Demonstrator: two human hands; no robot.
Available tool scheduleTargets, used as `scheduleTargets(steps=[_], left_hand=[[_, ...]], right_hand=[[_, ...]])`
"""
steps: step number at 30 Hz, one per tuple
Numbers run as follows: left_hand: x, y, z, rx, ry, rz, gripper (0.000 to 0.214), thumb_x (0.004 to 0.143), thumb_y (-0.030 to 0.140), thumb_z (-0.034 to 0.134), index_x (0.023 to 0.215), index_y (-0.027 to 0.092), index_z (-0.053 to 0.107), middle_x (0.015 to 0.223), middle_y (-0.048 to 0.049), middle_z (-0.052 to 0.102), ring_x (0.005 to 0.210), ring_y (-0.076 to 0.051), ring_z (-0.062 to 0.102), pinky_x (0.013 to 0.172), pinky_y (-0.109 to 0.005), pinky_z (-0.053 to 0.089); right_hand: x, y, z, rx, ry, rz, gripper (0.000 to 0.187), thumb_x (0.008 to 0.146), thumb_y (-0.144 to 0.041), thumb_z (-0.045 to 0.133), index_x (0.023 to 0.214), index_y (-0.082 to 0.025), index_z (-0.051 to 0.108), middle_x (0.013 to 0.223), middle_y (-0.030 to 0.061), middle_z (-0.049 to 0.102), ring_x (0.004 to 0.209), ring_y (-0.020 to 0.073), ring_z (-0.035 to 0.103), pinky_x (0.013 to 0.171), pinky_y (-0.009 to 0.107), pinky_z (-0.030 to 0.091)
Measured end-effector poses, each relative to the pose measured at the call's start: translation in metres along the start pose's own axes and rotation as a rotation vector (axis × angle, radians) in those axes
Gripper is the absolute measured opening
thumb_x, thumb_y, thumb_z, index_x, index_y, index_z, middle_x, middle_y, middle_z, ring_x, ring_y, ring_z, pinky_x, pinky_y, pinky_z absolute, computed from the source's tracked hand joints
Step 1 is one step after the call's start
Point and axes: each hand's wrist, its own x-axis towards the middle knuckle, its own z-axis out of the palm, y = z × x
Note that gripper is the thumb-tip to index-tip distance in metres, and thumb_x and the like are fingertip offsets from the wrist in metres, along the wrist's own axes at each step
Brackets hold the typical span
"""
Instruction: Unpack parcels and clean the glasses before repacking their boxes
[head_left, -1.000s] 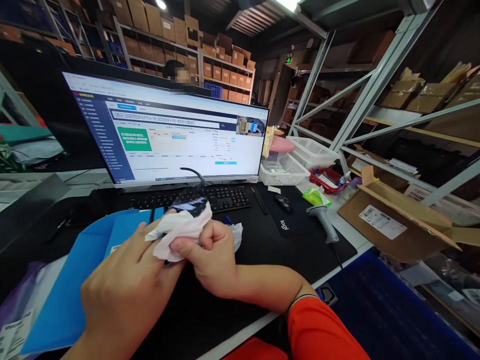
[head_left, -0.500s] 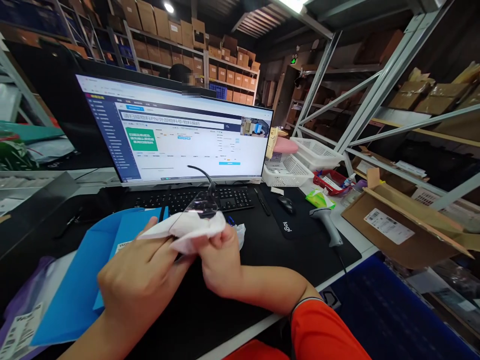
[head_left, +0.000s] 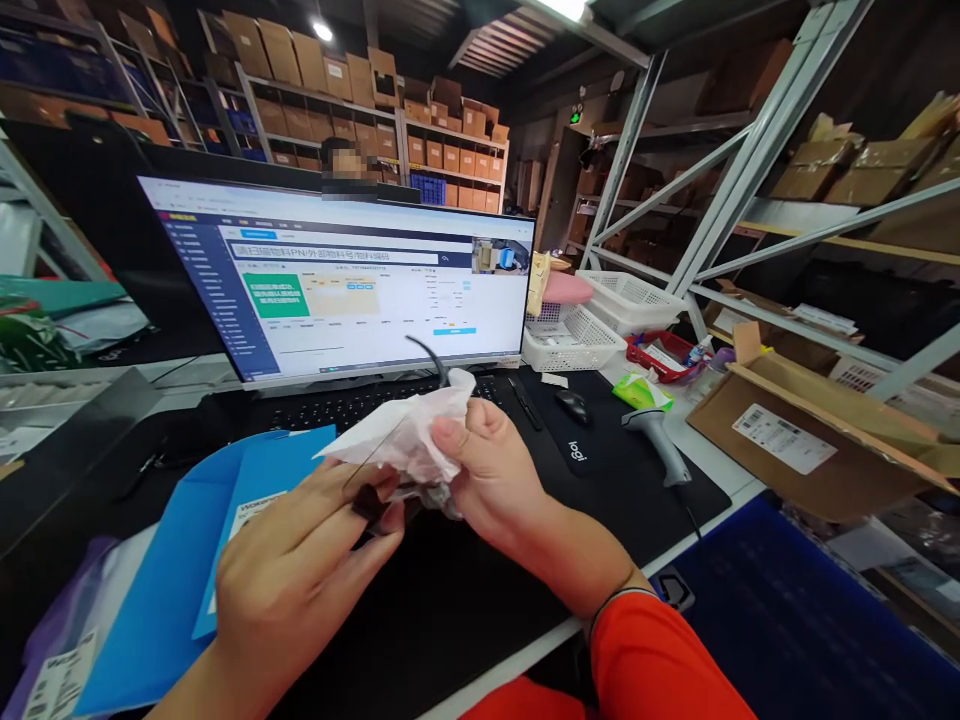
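Observation:
Both my hands meet over the black desk mat [head_left: 465, 600] in front of the monitor. My right hand [head_left: 495, 470] is closed on a crumpled white tissue [head_left: 412, 430], thumb pressed onto it. The tissue is wrapped round a pair of glasses, whose thin black arm [head_left: 433, 358] curves up behind it. My left hand [head_left: 300, 570] pinches a dark part of the glasses [head_left: 369, 500] from below, under the tissue. The lenses are hidden by the tissue.
A monitor [head_left: 345, 280] and keyboard [head_left: 322, 408] stand behind my hands. A blue folder [head_left: 172, 570] lies at left. To the right are a mouse [head_left: 574, 405], a barcode scanner [head_left: 656, 440], white baskets [head_left: 577, 340], an open cardboard box [head_left: 810, 440] and a blue crate [head_left: 787, 620].
The tissue has moved up and over the lens that showed half a second ago. My right thumb now presses on top, and both hands have shifted slightly right and up.

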Motion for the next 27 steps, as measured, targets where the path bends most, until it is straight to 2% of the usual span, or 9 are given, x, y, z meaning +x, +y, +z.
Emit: scheduleTargets(steps=[2, 4, 7, 10, 13, 16, 20, 23, 27], left_hand=[[0.001, 0.001, 0.002, 0.038, -0.013, 0.003, 0.020, 0.092, 0.006, 0.076, 0.100, 0.023, 0.069, 0.111, -0.0061, 0.084, 0.101, -0.026, 0.082, 0.101, -0.044, 0.066], [-0.001, 0.000, 0.004, 0.136, -0.005, -0.013, 0.018, 0.093, 0.009, 0.077, 0.100, 0.023, 0.068, 0.105, -0.0059, 0.083, 0.094, -0.026, 0.081, 0.085, -0.040, 0.066], [-0.003, -0.005, 0.004, 0.201, 0.003, -0.034, 0.016, 0.095, 0.011, 0.077, 0.105, 0.022, 0.070, 0.096, -0.0049, 0.081, 0.081, -0.022, 0.077, 0.061, -0.033, 0.054], [0.000, -0.010, 0.001, 0.199, 0.032, -0.006, 0.014, 0.095, 0.012, 0.076, 0.105, 0.020, 0.071, 0.093, -0.0061, 0.079, 0.077, -0.020, 0.074, 0.056, -0.032, 0.050], [0.005, -0.014, 0.000, 0.165, 0.012, 0.031, 0.012, 0.095, 0.015, 0.076, 0.102, 0.022, 0.069, 0.096, -0.0046, 0.079, 0.083, -0.020, 0.075, 0.078, -0.034, 0.064], [0.008, -0.018, 0.000, 0.051, -0.092, -0.010, 0.014, 0.096, 0.013, 0.073, 0.095, 0.025, 0.066, 0.114, -0.0027, 0.081, 0.113, -0.025, 0.078, 0.121, -0.052, 0.057], [0.006, -0.033, 0.000, 0.043, -0.145, -0.088, 0.007, 0.098, 0.019, 0.069, 0.095, 0.026, 0.068, 0.115, -0.0018, 0.081, 0.124, -0.030, 0.075, 0.127, -0.065, 0.050], [0.004, -0.047, -0.006, 0.060, -0.190, -0.145, 0.009, 0.102, 0.029, 0.065, 0.098, 0.025, 0.071, 0.125, -0.0058, 0.080, 0.122, -0.030, 0.075, 0.126, -0.065, 0.051], [0.005, -0.054, -0.014, -0.040, -0.303, -0.124, 0.017, 0.105, 0.031, 0.060, 0.093, 0.025, 0.070, 0.140, -0.0035, 0.074, 0.137, -0.025, 0.067, 0.135, -0.056, 0.042]], right_hand=[[0.000, 0.002, 0.001, 0.031, 0.046, 0.004, 0.089, 0.063, -0.071, 0.098, 0.058, -0.024, 0.022, 0.055, -0.0087, 0.032, 0.056, 0.0096, 0.029, 0.053, 0.026, 0.032], [-0.005, 0.021, 0.004, -0.060, 0.098, -0.114, 0.086, 0.074, -0.073, 0.091, 0.057, -0.024, 0.022, 0.054, -0.0092, 0.028, 0.054, 0.0097, 0.026, 0.056, 0.028, 0.038], [-0.016, 0.057, 0.012, -0.277, 0.066, -0.398, 0.083, 0.091, -0.065, 0.080, 0.050, -0.023, 0.021, 0.049, -0.0106, 0.022, 0.050, 0.0090, 0.025, 0.086, 0.042, 0.055], [-0.018, 0.064, 0.015, -0.359, -0.064, -0.478, 0.084, 0.090, -0.058, 0.083, 0.046, -0.023, 0.021, 0.045, -0.0118, 0.022, 0.047, 0.0078, 0.026, 0.108, 0.049, 0.051], [-0.006, 0.037, 0.011, -0.186, -0.070, -0.170, 0.086, 0.074, -0.063, 0.095, 0.053, -0.023, 0.022, 0.052, -0.0107, 0.028, 0.053, 0.0084, 0.028, 0.077, 0.036, 0.054], [0.015, 0.008, -0.001, 0.015, -0.019, 0.073, 0.091, 0.060, -0.067, 0.100, 0.061, -0.024, 0.020, 0.057, -0.0102, 0.030, 0.056, 0.0079, 0.028, 0.055, 0.025, 0.033], [0.040, -0.022, -0.032, -0.260, -0.259, 0.123, 0.088, 0.062, -0.067, 0.099, 0.061, -0.025, 0.022, 0.058, -0.0115, 0.022, 0.056, 0.0063, 0.019, 0.054, 0.023, 0.020], [0.046, -0.055, -0.066, -0.660, -0.466, 0.034, 0.081, 0.075, -0.067, 0.093, 0.061, -0.025, 0.025, 0.060, -0.0101, 0.023, 0.057, 0.0074, 0.019, 0.053, 0.024, 0.018], [0.039, -0.094, -0.098, -0.862, -0.151, -0.412, 0.081, 0.087, -0.069, 0.084, 0.060, -0.025, 0.023, 0.059, -0.0064, 0.027, 0.061, 0.0125, 0.031, 0.059, 0.027, 0.027]])
